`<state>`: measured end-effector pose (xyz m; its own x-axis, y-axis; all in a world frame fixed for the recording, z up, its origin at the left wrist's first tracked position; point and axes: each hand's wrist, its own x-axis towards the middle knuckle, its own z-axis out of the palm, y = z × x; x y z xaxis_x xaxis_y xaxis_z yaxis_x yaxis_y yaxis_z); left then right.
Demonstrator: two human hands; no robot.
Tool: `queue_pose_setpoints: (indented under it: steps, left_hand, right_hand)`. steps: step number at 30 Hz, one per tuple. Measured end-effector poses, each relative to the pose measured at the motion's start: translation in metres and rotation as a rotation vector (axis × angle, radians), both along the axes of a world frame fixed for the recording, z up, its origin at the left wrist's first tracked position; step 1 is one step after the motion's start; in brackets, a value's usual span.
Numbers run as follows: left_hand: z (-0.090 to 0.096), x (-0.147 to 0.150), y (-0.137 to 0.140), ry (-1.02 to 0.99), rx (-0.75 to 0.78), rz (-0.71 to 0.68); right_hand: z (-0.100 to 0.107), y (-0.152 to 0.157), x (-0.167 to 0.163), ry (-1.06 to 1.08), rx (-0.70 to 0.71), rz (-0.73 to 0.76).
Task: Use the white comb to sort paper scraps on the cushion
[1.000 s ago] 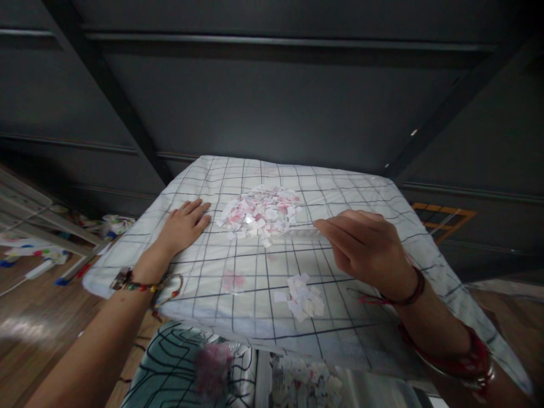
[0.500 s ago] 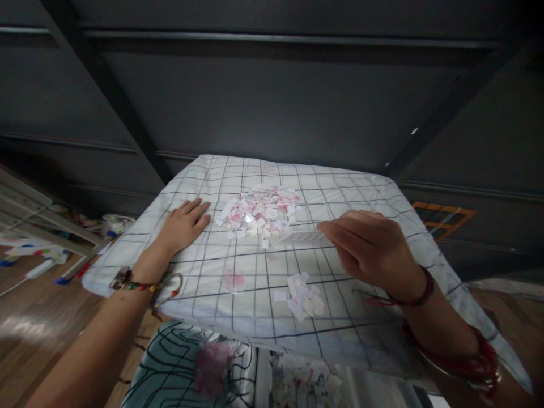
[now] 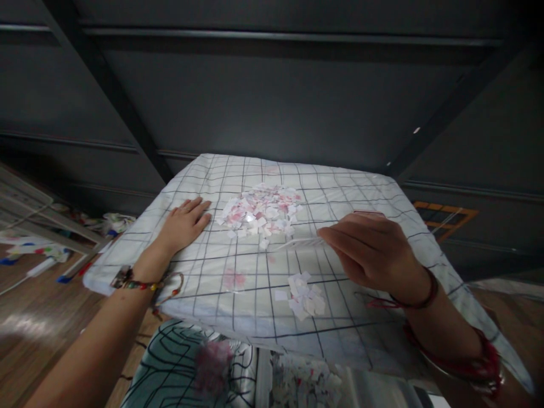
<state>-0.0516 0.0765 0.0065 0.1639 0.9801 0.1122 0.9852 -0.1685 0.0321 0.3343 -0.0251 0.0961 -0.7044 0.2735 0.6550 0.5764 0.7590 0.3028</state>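
A thin white slotted piece [image 3: 305, 242], perhaps plastic, is pinched in the fingers of my right hand [image 3: 368, 249]. It appears nearly edge-on, its far end pointing left just below a pile of small white and pink paper scraps [image 3: 263, 211]. Part of it is hidden behind my fingers. My left hand [image 3: 185, 224] lies flat on the checked tablecloth [image 3: 191, 277], fingers extended, left of the pile and holding nothing. Nearer me, a smaller heap of white paper scraps [image 3: 305, 296] rests on the cloth. Left of that heap is a pink spot [image 3: 233, 279].
Below the table's front edge, a container [image 3: 263, 379] holds many paper scraps. Beside it lies a teal patterned fabric [image 3: 165, 362]. A dark panelled wall [image 3: 272, 102] rises behind the table, and a metal rack [image 3: 55, 221] stands at left.
The white slotted piece in my right hand has tilted from showing its flat face to nearly edge-on. My left hand and the paper piles have stayed put.
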Motion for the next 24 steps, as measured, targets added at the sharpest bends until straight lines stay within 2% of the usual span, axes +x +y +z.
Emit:
queue_pose_setpoints:
  steps: [7, 11, 17, 24]
  left_hand:
    - [0.0021, 0.0008, -0.0008, -0.040, -0.010, -0.014]
    - [0.0017, -0.0001, -0.0004, -0.058, -0.010, -0.016]
    - [0.0005, -0.0007, 0.0006, -0.038, -0.014, -0.018]
    - [-0.0014, -0.0014, 0.0012, -0.032, 0.003, -0.017]
  right_hand:
    - [-0.0008, 0.0003, 0.0001, 0.038, 0.053, -0.014]
    - [-0.0005, 0.0007, -0.0028, -0.011, 0.024, 0.000]
    - [-0.0011, -0.0010, -0.0022, 0.034, 0.019, 0.060]
    - [-0.0024, 0.0002, -0.0053, -0.005, 0.031, 0.017]
